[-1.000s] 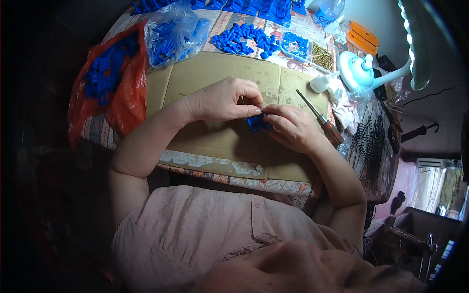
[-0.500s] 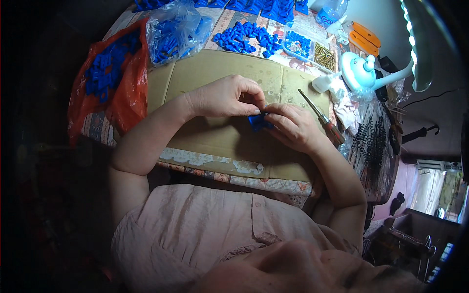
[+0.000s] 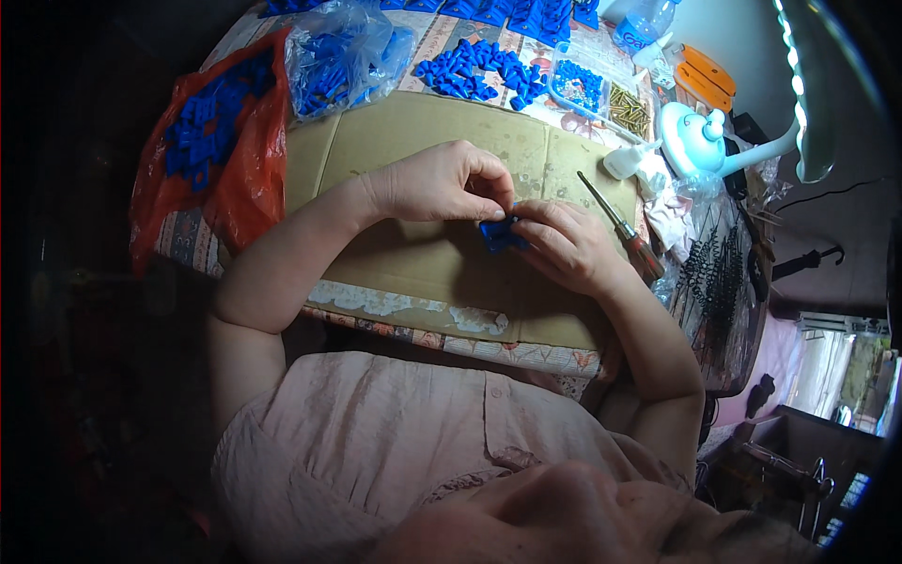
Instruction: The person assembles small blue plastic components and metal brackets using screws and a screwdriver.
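Over the cardboard sheet [image 3: 423, 254], my two hands meet around a small blue plastic part [image 3: 498, 235]. My right hand [image 3: 568, 244] grips this part from its right side, fingers bent over it. My left hand [image 3: 460, 188] is closed in a pinch, thumb and fingertips at the part's upper edge; whatever lies between them is too small and covered to make out. Much of the blue part is hidden by the fingers. Right of my right hand lies a screwdriver [image 3: 615, 221] with a dark red handle, touched by neither hand.
A red bag [image 3: 254, 179] and a clear bag [image 3: 376, 56], both with blue parts, stand at the left. Beyond the cardboard are a pile of blue pieces [image 3: 470, 70] and a clear box [image 3: 564, 103] with small blue pieces and brass-coloured screws [image 3: 628, 111]. A white lamp [image 3: 691, 136] stands right.
Both hands stay at the same spot around the blue part, with only slight finger movement. The whole view has shifted a little.
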`<control>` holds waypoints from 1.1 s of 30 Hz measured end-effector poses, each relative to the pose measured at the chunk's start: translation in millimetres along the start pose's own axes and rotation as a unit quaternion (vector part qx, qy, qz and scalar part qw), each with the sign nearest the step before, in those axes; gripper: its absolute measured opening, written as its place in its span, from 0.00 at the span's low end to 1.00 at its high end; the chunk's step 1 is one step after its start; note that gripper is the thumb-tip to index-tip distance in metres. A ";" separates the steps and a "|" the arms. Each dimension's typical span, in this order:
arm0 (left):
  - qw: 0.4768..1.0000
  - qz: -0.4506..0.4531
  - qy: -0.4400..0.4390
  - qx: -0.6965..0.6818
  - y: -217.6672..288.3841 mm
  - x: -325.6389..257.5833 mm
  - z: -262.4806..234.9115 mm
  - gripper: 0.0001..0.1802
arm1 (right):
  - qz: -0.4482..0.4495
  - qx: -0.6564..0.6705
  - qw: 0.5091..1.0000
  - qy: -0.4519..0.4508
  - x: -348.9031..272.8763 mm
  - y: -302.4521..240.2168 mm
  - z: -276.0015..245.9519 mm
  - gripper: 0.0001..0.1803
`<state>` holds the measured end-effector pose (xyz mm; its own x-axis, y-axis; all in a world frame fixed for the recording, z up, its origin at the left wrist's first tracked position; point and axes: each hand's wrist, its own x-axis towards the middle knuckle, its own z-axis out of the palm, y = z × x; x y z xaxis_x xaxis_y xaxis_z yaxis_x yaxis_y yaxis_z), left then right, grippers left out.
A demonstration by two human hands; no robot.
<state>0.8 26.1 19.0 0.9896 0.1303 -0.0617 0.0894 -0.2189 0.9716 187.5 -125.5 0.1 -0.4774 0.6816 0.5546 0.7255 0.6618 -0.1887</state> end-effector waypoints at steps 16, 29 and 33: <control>1.000 0.005 -0.004 0.003 -3.3 1.6 -2.3 0.07 | 0.012 0.008 1.000 -0.015 0.4 -1.4 -1.1 0.17; 1.000 -0.003 0.007 0.010 -3.3 1.0 0.4 0.07 | 0.008 0.004 1.000 -0.014 0.5 -0.2 -0.8 0.17; 1.000 0.004 0.017 0.019 2.5 -0.2 0.3 0.07 | 0.003 0.001 1.000 -0.012 0.1 -0.2 0.2 0.17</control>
<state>0.9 25.2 21.4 0.9859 0.1608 -0.0454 0.0861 -0.2562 0.9628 187.2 -125.5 0.0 -0.4853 0.6929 0.5333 0.7273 0.6584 -0.1938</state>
